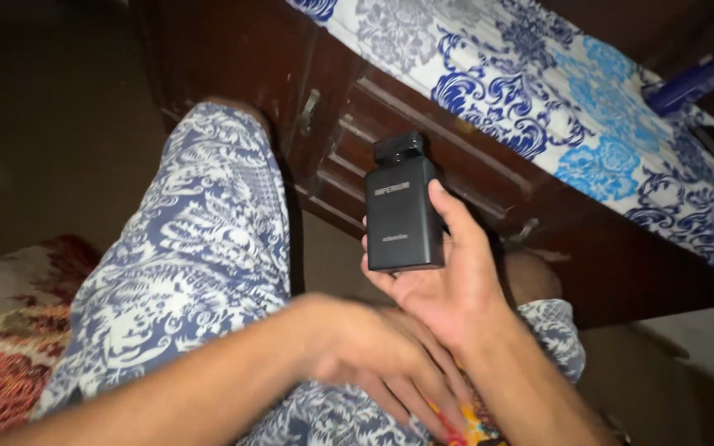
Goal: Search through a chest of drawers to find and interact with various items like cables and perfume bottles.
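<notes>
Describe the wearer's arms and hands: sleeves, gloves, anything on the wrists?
Both arms are bare to the frame edge: no sleeves show. The left hand and right hand wear no gloves, and no rings show. No watch or band is visible on either wrist. The left hand is motion-blurred, so fine detail there cannot be told. The only clothing in view is blue-and-white patterned trousers.

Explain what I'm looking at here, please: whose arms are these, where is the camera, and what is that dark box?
There is no machine here. A person wears a camera on the head, so the single picture looks down at their own hands. The right hand holds up a flat black rectangular bottle with a black cap. The left hand lies blurred and empty over the lap, on blue-and-white patterned trousers. Behind stand a dark wooden drawer front and a blue-flowered white cloth.
</notes>
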